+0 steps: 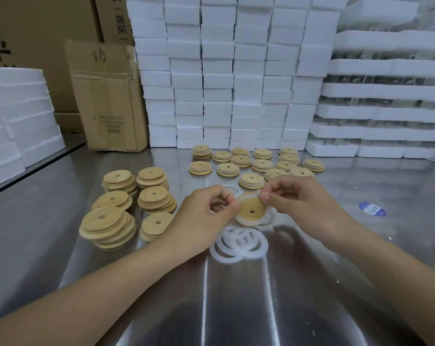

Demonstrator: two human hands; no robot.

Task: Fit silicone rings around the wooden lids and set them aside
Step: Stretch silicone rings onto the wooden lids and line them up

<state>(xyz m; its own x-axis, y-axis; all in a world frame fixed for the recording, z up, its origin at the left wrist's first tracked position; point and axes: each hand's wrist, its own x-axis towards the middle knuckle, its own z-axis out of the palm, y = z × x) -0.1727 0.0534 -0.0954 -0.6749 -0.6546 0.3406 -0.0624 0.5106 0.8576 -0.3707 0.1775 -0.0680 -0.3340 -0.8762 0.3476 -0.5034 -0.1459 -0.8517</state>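
Stretching now — a silicone ring (247, 223) is being pulled around a wooden lid (252, 208), both pinched between the left grip (206, 212) and right grip (296, 198) above the worktop (311, 283). Beyond the grips, ringed lids (251, 181) are set aside; leftward, bare stacks (116, 181) are left — plenty remaining.

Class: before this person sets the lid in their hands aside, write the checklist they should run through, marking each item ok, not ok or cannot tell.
1. Grip: left hand and right hand both pinch the silicone ring at the wooden lid's far edge: ok.
2. Ring seated all round: its far arc looks lifted in the fingers: not ok.
3. Ring free of tears: cannot tell.
4. Room beside the finished lids on the table: ok.
5. Spare rings and bare lids close by: ok.
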